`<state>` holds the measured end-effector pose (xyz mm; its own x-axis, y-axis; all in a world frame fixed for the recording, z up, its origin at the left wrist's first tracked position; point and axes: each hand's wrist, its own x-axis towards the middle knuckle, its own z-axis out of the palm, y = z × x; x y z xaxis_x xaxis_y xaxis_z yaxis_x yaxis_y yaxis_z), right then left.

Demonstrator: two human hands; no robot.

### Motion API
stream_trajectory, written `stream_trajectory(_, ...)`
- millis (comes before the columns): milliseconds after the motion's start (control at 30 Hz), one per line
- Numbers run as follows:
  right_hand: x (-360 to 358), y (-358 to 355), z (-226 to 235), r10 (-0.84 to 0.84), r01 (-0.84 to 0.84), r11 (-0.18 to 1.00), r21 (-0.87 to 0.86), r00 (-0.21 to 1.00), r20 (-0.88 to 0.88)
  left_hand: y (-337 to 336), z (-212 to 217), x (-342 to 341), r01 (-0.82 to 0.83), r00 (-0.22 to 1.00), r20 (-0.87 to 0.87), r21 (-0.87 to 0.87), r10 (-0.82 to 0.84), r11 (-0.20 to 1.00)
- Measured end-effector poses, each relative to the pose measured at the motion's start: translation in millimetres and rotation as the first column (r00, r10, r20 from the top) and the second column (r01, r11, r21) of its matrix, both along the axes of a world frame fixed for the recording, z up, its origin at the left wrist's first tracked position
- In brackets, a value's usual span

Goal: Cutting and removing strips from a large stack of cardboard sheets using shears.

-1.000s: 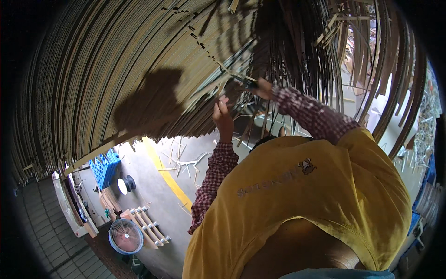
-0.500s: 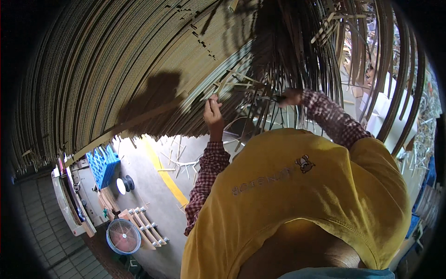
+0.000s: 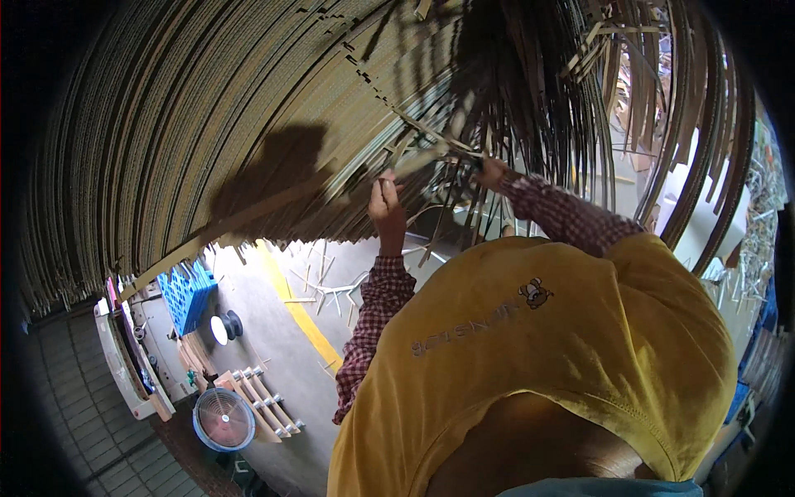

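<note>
A tall stack of corrugated cardboard sheets (image 3: 207, 141) leans across the upper left, its layered edges bending with the lens. At its lower right edge my left hand (image 3: 387, 207) is raised with fingers curled closed; what sits in them is hidden. A pale, motion-blurred cardboard strip (image 3: 422, 161) lies between my two hands. My right hand (image 3: 497, 176) is closed around something dark whose shape I cannot make out, beside the loose strips. Dark narrow cardboard strips (image 3: 538, 99) hang down just beyond it.
Cardboard scraps (image 3: 331, 286) litter the grey floor near a yellow line (image 3: 290, 302). At lower left are a blue crate (image 3: 187, 296), a black-and-white spool (image 3: 225, 328), a round fan (image 3: 223, 420) and wooden pieces with rollers (image 3: 263, 403). Long curved strips (image 3: 704, 166) hang at right.
My right hand has moved left, closer to my left hand, with its forearm following. My left hand has shifted slightly right and down. A blurred pale strip now shows between them.
</note>
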<state>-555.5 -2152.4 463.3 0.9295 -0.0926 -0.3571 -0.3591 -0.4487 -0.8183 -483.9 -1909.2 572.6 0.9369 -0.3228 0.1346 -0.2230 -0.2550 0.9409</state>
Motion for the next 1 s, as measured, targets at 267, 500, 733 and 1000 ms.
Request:
stream_trajectory(267,-54.5,-75.8,56.2,0.112,-0.278,0.920,-0.277,0.862,-0.495,1.0,-4.5,9.8,0.060,0.998,-0.024,0.089,-0.058,0.994)
stream_trajectory(500,-33.3,-42.6,138.7,0.273,-0.382,0.886,-0.263,0.889,-0.368,-21.3,-4.0,11.9,0.159,0.987,0.030,0.049,-0.160,0.986)
stream_trajectory(733,-93.3,-79.9,118.8,0.060,-0.177,0.879,-0.443,0.963,-0.264,-13.8,-13.0,2.9,0.138,0.990,-0.005,0.147,-0.139,0.979)
stream_trajectory(1000,-74.4,-36.2,86.6,-0.159,0.079,0.968,0.237,0.927,0.340,-35.1,9.6,-9.1,0.173,0.983,0.045,0.049,-0.176,0.984)
